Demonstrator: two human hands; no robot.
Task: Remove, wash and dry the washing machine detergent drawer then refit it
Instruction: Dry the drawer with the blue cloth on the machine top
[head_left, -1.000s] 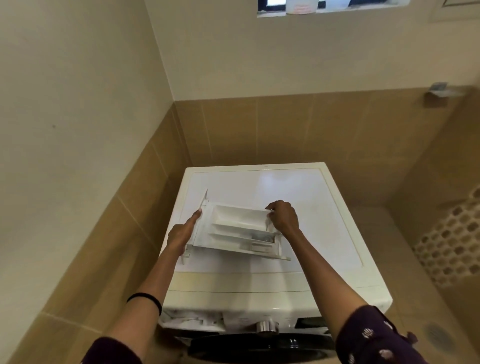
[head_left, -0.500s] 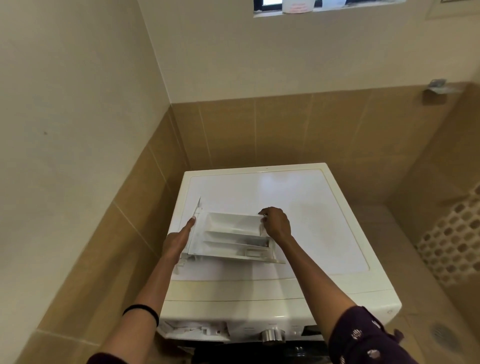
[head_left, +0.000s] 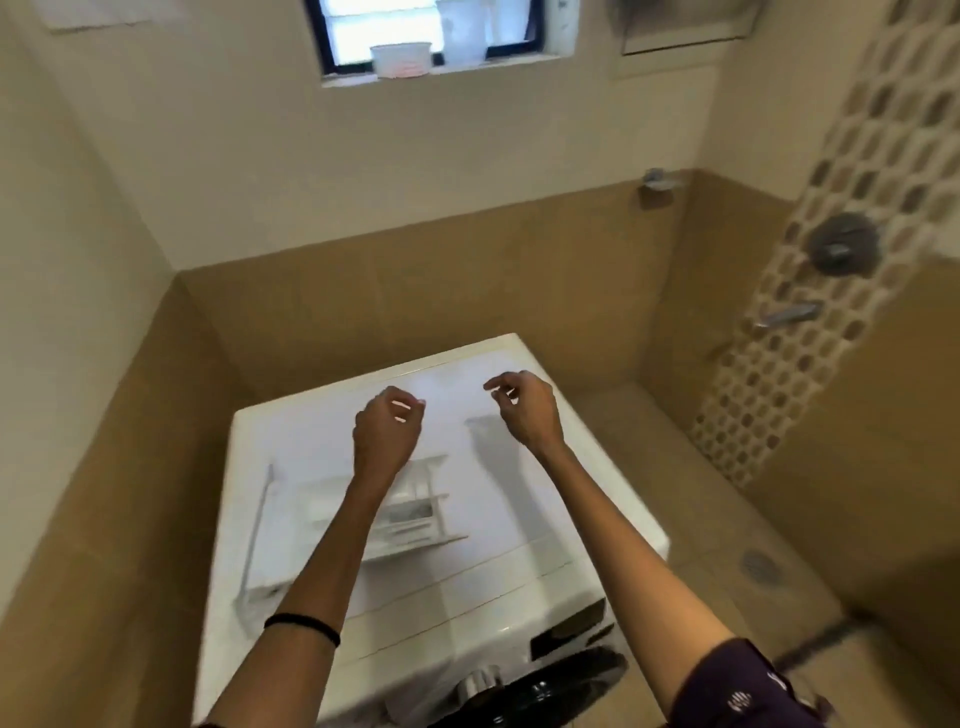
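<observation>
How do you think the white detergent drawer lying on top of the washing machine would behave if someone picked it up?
The detergent drawer looks like moulded plastic with thin divider walls, so probably rigid and light for its size. Its front panel stands out at one end, so it may hang unevenly from a one-handed grip. Resting flat on the washing machine, it seems unlikely to roll; pushed, it would probably slide.

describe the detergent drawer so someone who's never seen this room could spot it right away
Find the white washing machine standing in the tiled corner below the window. The detergent drawer lies loose on its flat lid, near the front left, partly behind the left forearm. It is the only thing on the lid: a shallow white plastic tray split into compartments, with both hands raised above it and touching nothing.
</observation>
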